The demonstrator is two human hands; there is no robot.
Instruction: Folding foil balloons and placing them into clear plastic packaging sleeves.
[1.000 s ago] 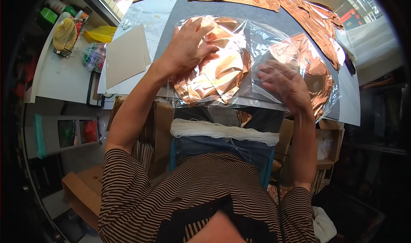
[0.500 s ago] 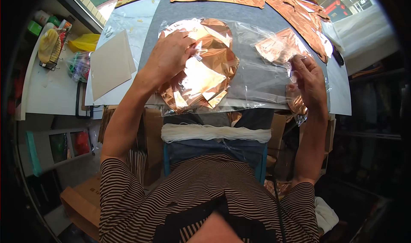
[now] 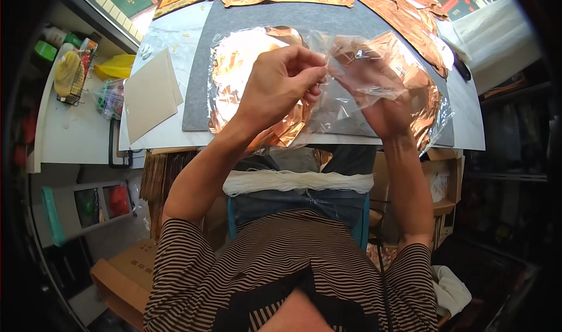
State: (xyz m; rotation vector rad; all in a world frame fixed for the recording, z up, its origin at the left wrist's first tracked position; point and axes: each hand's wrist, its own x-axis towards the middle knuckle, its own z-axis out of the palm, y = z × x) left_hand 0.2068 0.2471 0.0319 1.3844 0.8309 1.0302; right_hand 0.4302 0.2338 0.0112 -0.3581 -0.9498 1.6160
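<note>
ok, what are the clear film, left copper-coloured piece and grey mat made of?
Clear film: probably thin glossy plastic; transparent, wrinkled.
Left copper-coloured piece: looks like metallised foil; shiny, sharply creased.
Grey mat: matte, mottled; possibly felt.

To the left on the white, marble-patterned worktop (image 3: pixel 161 42) lie flat grey-beige cardboard sheets (image 3: pixel 151 98). Beyond, a crumpled bright-yellow plastic bag (image 3: pixel 115 67) sits near a dark wire basket (image 3: pixel 72 92). An open brown cardboard box (image 3: pixel 120 276) stands lower left; sheer white fabric (image 3: pixel 497 42) drapes at the right.
</note>
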